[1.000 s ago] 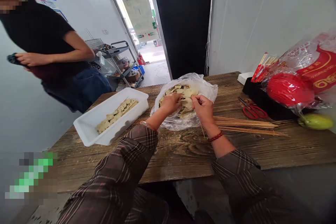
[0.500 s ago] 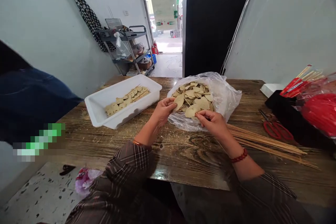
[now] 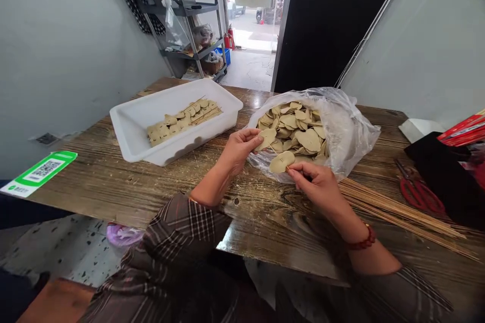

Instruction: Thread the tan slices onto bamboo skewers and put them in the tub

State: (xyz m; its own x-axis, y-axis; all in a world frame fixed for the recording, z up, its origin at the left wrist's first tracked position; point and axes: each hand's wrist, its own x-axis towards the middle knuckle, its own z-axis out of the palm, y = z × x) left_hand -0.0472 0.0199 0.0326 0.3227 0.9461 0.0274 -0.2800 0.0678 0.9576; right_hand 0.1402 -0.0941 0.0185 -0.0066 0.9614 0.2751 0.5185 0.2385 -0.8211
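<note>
My left hand (image 3: 242, 147) pinches a thin beige oval slice (image 3: 266, 139) at the near left edge of an open plastic bag (image 3: 341, 126). Between thumb and fingers, my right hand (image 3: 312, 180) holds a thin skewer, with another beige slice (image 3: 282, 162) threaded near its tip. The skewer's tip points toward the slice in my left hand. Many loose slices (image 3: 299, 128) fill the bag. Left of it, a white tray (image 3: 132, 133) holds skewered slices (image 3: 178, 122) lying in rows.
Bare skewers (image 3: 401, 212) lie on the wooden table (image 3: 261, 222) to the right. Red-handled scissors (image 3: 420, 193) rest beside a black box (image 3: 443, 171). A green and white code card (image 3: 41, 171) is at the left edge. A cart (image 3: 189, 25) stands behind.
The view has tilted down and shifted, bringing the table nearer. The slice on the skewer now shows clear of the pile, and both hands keep their holds.
</note>
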